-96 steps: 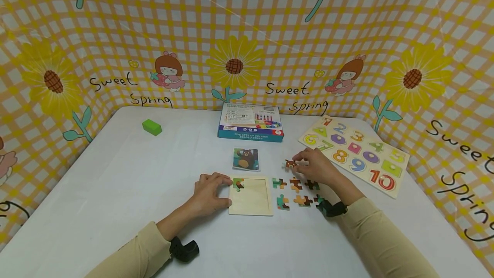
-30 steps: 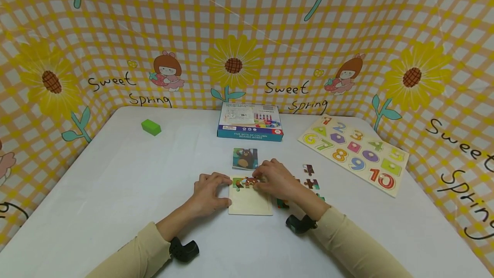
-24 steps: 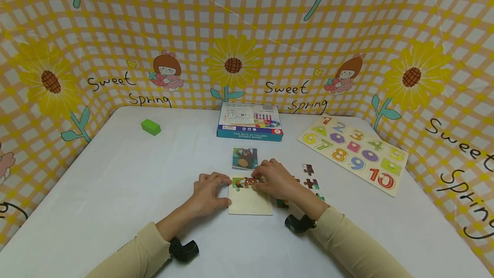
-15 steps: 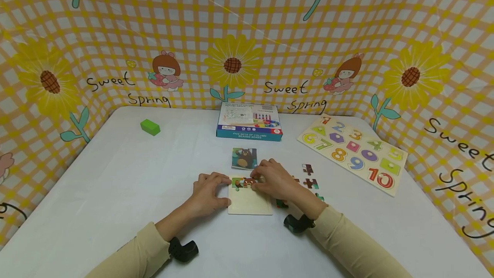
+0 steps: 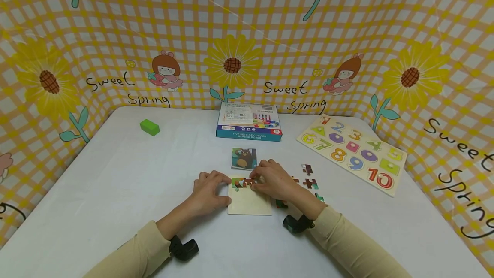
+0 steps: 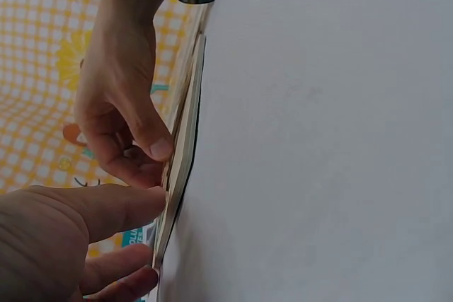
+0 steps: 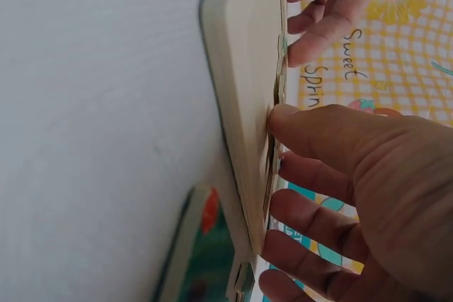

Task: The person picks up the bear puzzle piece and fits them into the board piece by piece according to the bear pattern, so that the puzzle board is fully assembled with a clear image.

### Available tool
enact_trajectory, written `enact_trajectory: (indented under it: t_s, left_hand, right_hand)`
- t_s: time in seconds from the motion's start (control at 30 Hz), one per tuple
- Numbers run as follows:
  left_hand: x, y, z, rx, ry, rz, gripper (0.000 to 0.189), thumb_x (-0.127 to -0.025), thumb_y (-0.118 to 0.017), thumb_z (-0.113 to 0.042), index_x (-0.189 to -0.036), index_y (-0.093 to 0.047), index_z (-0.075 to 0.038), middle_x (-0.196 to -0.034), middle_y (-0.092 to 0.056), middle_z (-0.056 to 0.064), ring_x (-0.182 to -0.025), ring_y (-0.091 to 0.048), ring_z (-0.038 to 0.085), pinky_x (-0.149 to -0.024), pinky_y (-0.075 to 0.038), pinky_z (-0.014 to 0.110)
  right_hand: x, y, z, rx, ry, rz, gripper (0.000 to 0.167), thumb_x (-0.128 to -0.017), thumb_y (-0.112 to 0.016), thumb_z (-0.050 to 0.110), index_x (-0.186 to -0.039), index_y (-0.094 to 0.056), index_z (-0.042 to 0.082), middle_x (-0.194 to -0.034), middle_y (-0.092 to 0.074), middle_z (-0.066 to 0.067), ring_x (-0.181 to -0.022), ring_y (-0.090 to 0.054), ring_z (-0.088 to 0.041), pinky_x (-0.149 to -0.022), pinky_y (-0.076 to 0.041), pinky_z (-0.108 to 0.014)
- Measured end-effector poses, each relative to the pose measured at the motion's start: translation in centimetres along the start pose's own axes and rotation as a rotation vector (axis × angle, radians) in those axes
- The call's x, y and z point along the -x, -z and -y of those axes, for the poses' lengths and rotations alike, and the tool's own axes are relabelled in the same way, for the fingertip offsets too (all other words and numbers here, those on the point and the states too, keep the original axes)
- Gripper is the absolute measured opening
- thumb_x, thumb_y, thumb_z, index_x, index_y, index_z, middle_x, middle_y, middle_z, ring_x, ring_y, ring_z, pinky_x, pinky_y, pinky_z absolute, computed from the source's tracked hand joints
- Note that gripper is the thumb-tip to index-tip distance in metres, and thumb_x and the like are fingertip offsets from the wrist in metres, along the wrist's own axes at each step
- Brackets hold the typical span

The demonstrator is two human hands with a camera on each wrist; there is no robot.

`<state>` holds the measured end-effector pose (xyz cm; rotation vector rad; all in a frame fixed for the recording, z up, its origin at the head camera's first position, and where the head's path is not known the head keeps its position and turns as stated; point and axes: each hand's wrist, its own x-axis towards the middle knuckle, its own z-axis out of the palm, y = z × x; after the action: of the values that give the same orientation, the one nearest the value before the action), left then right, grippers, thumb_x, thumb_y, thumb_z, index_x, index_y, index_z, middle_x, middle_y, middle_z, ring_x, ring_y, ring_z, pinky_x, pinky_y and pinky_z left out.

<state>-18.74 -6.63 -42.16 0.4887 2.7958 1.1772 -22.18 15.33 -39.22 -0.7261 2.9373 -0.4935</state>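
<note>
A square wooden puzzle tray (image 5: 250, 204) lies in front of the person. My left hand (image 5: 208, 193) touches its left side, thumb and fingers spread along the edge. In the tray's far left corner sits a green and brown puzzle piece (image 5: 236, 182). Beside that one, my right hand (image 5: 275, 181) pinches a brown bear-face puzzle piece (image 5: 247, 182) between thumb and fingers, low in the tray's far row. The right wrist view shows the right thumb (image 7: 311, 126) right at the tray's upper face. Several loose pieces (image 5: 310, 183) lie right of the tray, partly hidden by the right arm.
Behind the tray lies a bear picture card (image 5: 244, 158), and farther back a boxed bead set (image 5: 248, 134). A number board (image 5: 353, 153) lies at the right. On the left stands a green block (image 5: 149, 127). A checked cloth (image 5: 231, 12) rises behind the table.
Since the oldest frame, my right hand has carried the bear-face piece leftward from the loose pieces into the tray's far row. The left hand has stayed at the tray's edge.
</note>
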Motion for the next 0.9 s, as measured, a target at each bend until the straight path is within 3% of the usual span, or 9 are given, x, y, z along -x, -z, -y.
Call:
enact_trajectory:
  t_s: [0.53, 0.9]
  left_hand:
    - [-3.2, -1.2, -1.3, 0.015, -0.029, -0.055, 0.025, -0.075, -0.074, -0.017, -0.099, -0.07, -0.014, -0.102, -0.057, 0.007, -0.098, -0.039, 0.024, -0.086, -0.028, 0.047]
    - [-3.9, -1.9, -1.5, -0.053, -0.022, -0.051, 0.021, -0.075, -0.074, -0.022, -0.095, -0.07, -0.015, -0.099, -0.057, 0.006, -0.095, -0.039, 0.024, -0.082, -0.03, 0.045]
  right_hand:
    - [0.1, 0.0, -0.3, 0.016, 0.062, -0.02, 0.022, -0.079, -0.074, 0.029, -0.098, -0.072, 0.017, -0.091, -0.059, 0.002, -0.086, -0.045, -0.015, -0.078, -0.037, -0.032]
    - [0.1, 0.0, -0.3, -0.001, 0.048, -0.014, 0.021, -0.079, -0.074, 0.028, -0.097, -0.072, 0.018, -0.09, -0.058, 0.002, -0.087, -0.045, -0.015, -0.077, -0.036, -0.032]
